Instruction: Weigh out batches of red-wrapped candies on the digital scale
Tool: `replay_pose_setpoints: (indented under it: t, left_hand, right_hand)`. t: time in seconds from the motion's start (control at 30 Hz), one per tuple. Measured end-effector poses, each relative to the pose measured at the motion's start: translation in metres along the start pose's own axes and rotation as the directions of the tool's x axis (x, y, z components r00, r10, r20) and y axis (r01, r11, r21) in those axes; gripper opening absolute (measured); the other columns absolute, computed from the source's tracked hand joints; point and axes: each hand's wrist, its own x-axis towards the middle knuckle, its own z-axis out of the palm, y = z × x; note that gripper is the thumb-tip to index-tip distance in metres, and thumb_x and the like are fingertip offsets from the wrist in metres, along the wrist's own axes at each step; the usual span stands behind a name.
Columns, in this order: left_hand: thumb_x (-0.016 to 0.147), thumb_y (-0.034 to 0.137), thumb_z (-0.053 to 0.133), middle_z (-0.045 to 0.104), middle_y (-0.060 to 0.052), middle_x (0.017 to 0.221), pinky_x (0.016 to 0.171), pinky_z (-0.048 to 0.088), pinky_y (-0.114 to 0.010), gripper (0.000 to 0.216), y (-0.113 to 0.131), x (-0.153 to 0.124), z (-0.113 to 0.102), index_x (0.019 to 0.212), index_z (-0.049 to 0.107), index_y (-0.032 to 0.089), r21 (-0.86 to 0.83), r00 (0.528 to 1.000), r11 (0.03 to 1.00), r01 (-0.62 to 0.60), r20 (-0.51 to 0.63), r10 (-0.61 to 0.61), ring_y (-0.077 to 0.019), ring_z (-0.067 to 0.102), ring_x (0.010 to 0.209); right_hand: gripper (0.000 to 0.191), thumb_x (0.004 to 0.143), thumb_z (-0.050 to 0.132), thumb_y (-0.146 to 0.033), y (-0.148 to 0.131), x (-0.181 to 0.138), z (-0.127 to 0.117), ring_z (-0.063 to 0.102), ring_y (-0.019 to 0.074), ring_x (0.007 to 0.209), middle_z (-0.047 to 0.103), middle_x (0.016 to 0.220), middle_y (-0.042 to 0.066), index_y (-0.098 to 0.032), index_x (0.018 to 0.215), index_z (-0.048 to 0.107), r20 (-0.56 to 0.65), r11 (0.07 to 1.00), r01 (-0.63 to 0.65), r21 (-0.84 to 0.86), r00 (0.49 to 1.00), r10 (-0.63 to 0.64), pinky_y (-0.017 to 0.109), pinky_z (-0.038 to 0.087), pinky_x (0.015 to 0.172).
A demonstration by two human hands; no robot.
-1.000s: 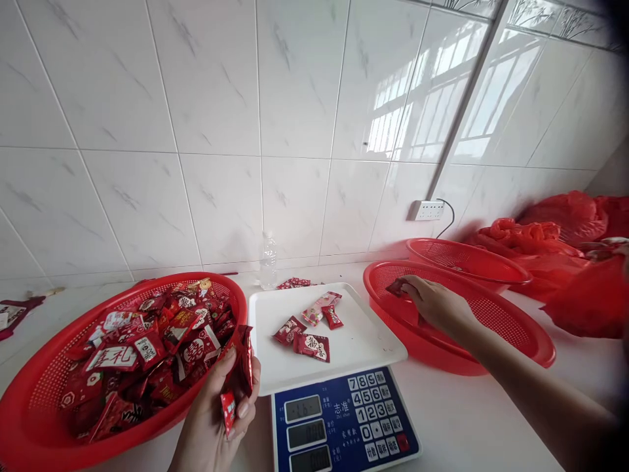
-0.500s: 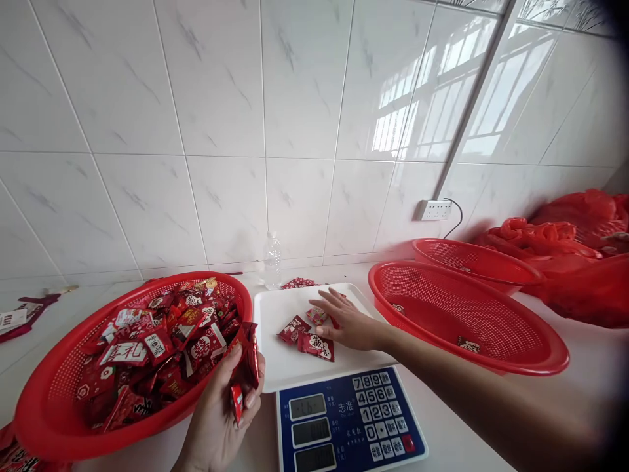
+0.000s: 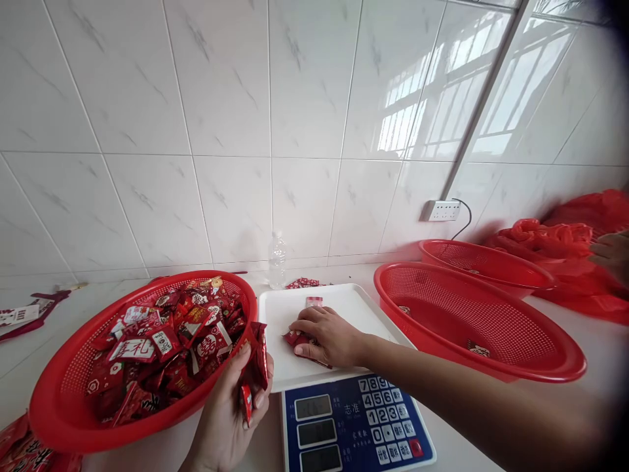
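My left hand (image 3: 226, 406) is closed round several small red wrapped candies (image 3: 258, 364), held upright beside the left basket's rim. My right hand (image 3: 337, 334) lies palm down on the white tray (image 3: 363, 305) of the scale, its fingers curled over red wrapped candies (image 3: 291, 337). The hand hides most of these. Just past its knuckles, a pale pink-and-white packet (image 3: 313, 301) shows on the tray. The blue keypad panel of the digital scale (image 3: 354, 426) is in front of the tray. A heap of red candy packets (image 3: 206, 344) fills part of the red oval basket (image 3: 49, 419) at left.
Two red perforated baskets (image 3: 550, 364) stand at right, with a few packets inside. Behind the tray are a clear plastic bottle (image 3: 277, 262) and a red patterned packet (image 3: 302, 283). Another person's hand (image 3: 612, 252) is by red plastic bags (image 3: 545, 239) at far right.
My right hand has moved left and nearer across the tray, and its spread fingers have curled over the candies there. My left hand keeps its candies. Another person's hand has appeared at far right.
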Motion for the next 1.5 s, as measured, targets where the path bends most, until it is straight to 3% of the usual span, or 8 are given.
replay_pose_setpoints:
  t: [0.17, 0.33, 0.5, 0.63, 0.83, 1.27, 1.4, 1.5]
  left_hand:
    - [0.047, 0.042, 0.088, 0.061, 0.002, 0.059, 0.029, 0.023, -0.009, 0.049, -0.003, 0.002, 0.0, 0.075, 0.057, 0.015, 0.021, 1.0, 1.0, -0.014, 0.014, 0.014, -0.0013, 0.039, 0.036]
    - [0.059, 0.039, 0.082, 0.062, 0.001, 0.06, 0.031, 0.026, -0.009, 0.039, -0.005, 0.004, -0.001, 0.079, 0.058, 0.016, 0.041, 1.0, 0.999, -0.029, 0.0, 0.029, -0.0018, 0.04, 0.037]
    - [0.065, 0.035, 0.079, 0.062, 0.001, 0.062, 0.03, 0.026, -0.009, 0.032, -0.006, 0.005, -0.002, 0.076, 0.057, 0.016, 0.041, 0.999, 0.998, -0.048, -0.001, 0.048, -0.0013, 0.039, 0.038]
    - [0.065, 0.036, 0.079, 0.062, 0.001, 0.062, 0.03, 0.027, -0.01, 0.032, -0.007, 0.006, -0.005, 0.076, 0.057, 0.015, 0.042, 0.998, 0.997, -0.059, 0.007, 0.059, -0.0018, 0.04, 0.038]
    - [0.062, 0.04, 0.082, 0.062, 0.001, 0.062, 0.032, 0.029, -0.01, 0.037, -0.007, 0.006, -0.006, 0.08, 0.06, 0.016, 0.034, 0.999, 0.999, -0.038, 0.031, 0.037, -0.0019, 0.041, 0.039]
    - [0.062, 0.043, 0.081, 0.062, 0.001, 0.064, 0.031, 0.025, -0.01, 0.037, -0.009, 0.003, -0.005, 0.074, 0.06, 0.016, 0.067, 0.997, 0.997, -0.025, 0.076, 0.02, -0.0014, 0.04, 0.038]
    - [0.063, 0.044, 0.08, 0.061, 0.002, 0.063, 0.031, 0.024, -0.01, 0.036, -0.009, 0.002, -0.003, 0.077, 0.06, 0.016, 0.098, 0.994, 0.994, -0.045, 0.107, 0.034, -0.0015, 0.038, 0.039]
    - [0.062, 0.044, 0.081, 0.06, 0.002, 0.064, 0.032, 0.024, -0.01, 0.038, -0.009, 0.0, -0.001, 0.077, 0.06, 0.016, 0.123, 0.995, 0.992, -0.043, 0.092, 0.032, -0.0013, 0.039, 0.04]
  right_hand:
    - [0.05, 0.089, 0.044, -0.059, 0.002, 0.001, -0.001, 0.054, 0.027, 0.098, 0.061, 0.104, 0.011, -0.019, 0.113, 0.062, -0.04, 0.997, 0.004, -0.083, 0.999, -0.008, 0.042, 0.04, 0.089]
    - [0.052, 0.085, 0.049, -0.063, 0.006, 0.005, 0.003, 0.057, 0.0264, 0.084, 0.064, 0.093, 0.012, -0.015, 0.101, 0.062, -0.074, 0.989, -0.09, -0.114, 0.994, 0.082, 0.036, 0.042, 0.071]
    - [0.033, 0.085, 0.055, -0.051, 0.005, 0.008, 0.006, 0.06, 0.0216, 0.077, 0.067, 0.089, 0.007, -0.019, 0.095, 0.059, -0.136, 0.977, -0.202, -0.067, 0.972, 0.192, 0.03, 0.039, 0.063]
    - [0.021, 0.084, 0.056, -0.043, 0.005, 0.004, -0.006, 0.06, 0.0182, 0.075, 0.067, 0.087, 0.003, -0.021, 0.085, 0.058, -0.209, 0.964, -0.266, 0.003, 0.942, 0.261, 0.028, 0.039, 0.063]
    - [0.025, 0.088, 0.047, -0.047, 0.029, -0.016, -0.037, 0.061, 0.0163, 0.07, 0.067, 0.083, 0.002, -0.023, 0.088, 0.055, -0.354, 0.895, -0.434, 0.103, 0.825, 0.441, 0.026, 0.041, 0.059]
    - [0.037, 0.079, 0.046, -0.059, 0.117, -0.11, -0.089, 0.061, 0.025, 0.069, 0.068, 0.08, 0.007, -0.023, 0.082, 0.054, -0.533, 0.583, -0.808, 0.083, 0.458, 0.711, 0.028, 0.033, 0.046]
    - [0.042, 0.079, 0.045, -0.063, 0.135, -0.135, -0.088, 0.06, 0.0262, 0.062, 0.069, 0.076, 0.009, -0.023, 0.081, 0.056, -0.499, 0.516, -0.853, 0.079, 0.414, 0.761, 0.029, 0.033, 0.044]
    - [0.044, 0.077, 0.048, -0.063, 0.141, -0.145, -0.083, 0.063, 0.0311, 0.068, 0.07, 0.081, 0.013, -0.021, 0.083, 0.06, -0.454, 0.519, -0.852, 0.069, 0.436, 0.777, 0.033, 0.038, 0.046]
